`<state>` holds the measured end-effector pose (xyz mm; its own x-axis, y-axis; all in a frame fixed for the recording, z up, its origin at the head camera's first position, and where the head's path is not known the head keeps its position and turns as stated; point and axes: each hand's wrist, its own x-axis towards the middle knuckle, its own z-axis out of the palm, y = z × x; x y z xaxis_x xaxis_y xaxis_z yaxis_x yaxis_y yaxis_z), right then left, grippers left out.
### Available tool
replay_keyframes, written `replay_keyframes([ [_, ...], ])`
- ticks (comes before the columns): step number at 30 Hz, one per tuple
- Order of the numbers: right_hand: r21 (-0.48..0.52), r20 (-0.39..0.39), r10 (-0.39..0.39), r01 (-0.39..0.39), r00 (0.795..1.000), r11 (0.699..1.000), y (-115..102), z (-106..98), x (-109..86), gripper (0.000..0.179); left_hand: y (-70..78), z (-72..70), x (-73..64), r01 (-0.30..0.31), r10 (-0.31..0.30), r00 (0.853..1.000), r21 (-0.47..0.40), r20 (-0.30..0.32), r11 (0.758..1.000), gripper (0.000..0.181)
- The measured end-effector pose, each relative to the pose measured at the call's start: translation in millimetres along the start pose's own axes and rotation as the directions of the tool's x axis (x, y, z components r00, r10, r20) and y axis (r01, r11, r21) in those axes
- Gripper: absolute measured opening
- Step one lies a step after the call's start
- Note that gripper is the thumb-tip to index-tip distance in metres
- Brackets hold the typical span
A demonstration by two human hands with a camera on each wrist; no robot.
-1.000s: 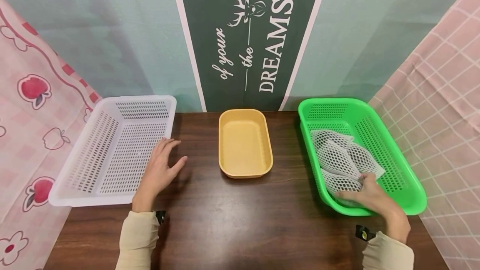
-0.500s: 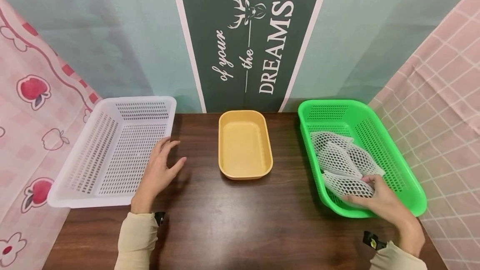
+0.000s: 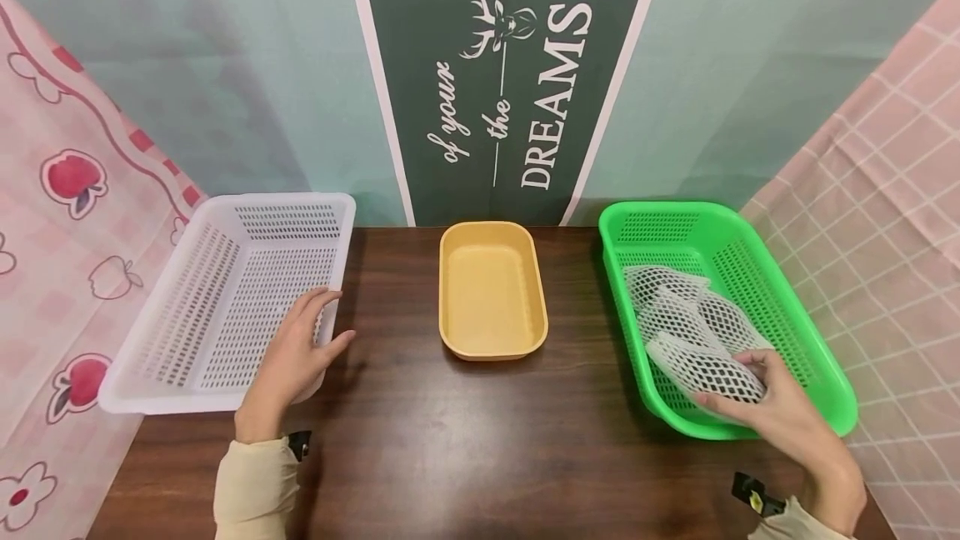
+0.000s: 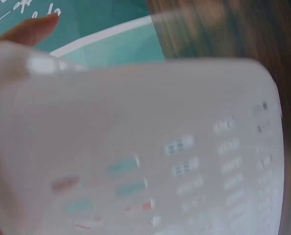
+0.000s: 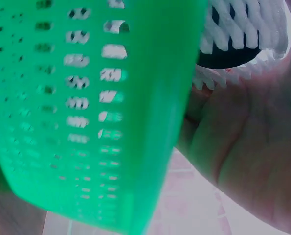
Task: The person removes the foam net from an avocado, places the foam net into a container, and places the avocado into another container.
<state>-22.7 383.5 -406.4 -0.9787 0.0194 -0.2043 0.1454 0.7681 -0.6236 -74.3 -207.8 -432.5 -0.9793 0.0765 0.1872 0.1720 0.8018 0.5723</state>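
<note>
My right hand (image 3: 783,411) grips one white foam-net sleeve (image 3: 708,369) at its near end, thumb on one side and fingers on the other. A dark object shows through the mesh in the right wrist view; its kind cannot be told. This sleeve is tilted over the front of the green basket (image 3: 806,319), where several similar netted objects (image 3: 675,315) lie behind it. My left hand (image 3: 288,361) holds nothing, its fingers spread and loosely bent by the right rim of the white basket (image 3: 161,290). The left wrist view shows that basket's wall (image 4: 135,107) and one fingertip.
Between the two baskets stands a shallow yellow tray (image 3: 491,298) on the dark wooden table (image 3: 480,448). A printed green cloth (image 3: 510,107) hangs behind. Pink cloths (image 3: 885,190) border both sides.
The right hand has lifted the near netted object slightly and drawn it toward the right, tilting it. My left hand has shifted a little left and nearer.
</note>
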Motion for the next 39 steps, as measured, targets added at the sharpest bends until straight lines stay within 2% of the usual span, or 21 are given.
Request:
replay_keyframes([
  [7, 0.032, -0.032, -0.029, 0.030, 0.999, 0.999, -12.9, 5.5, -2.9, 0.076, -5.6, -3.8, -8.8, -0.038, 0.038, 0.999, 0.039, -0.009, 0.999, 0.056],
  [14, 0.047, -0.095, -0.068, 0.073, 0.993, 0.996, -21.8, 7.1, -5.4, 0.074, -5.0, -3.1, -13.9, -0.013, 0.013, 1.000, 0.037, 0.001, 0.999, 0.054],
  [21, 0.045, -0.158, -0.120, 0.128, 0.980, 0.991, -33.1, 7.5, -5.0, 0.076, -7.0, 0.0, -15.1, -0.051, 0.054, 0.997, 0.042, -0.054, 0.998, 0.051],
  [31, 0.095, -0.151, -0.170, 0.185, 0.974, 0.978, -60.2, 33.7, -2.0, 0.075, -9.3, 2.6, -12.7, -0.121, 0.127, 0.984, 0.053, -0.127, 0.991, 0.048],
  [39, 0.127, -0.159, -0.247, 0.268, 0.956, 0.955, -82.0, 51.8, 0.7, 0.074, -7.8, 2.6, -14.4, -0.114, 0.122, 0.983, 0.066, -0.136, 0.991, 0.050],
])
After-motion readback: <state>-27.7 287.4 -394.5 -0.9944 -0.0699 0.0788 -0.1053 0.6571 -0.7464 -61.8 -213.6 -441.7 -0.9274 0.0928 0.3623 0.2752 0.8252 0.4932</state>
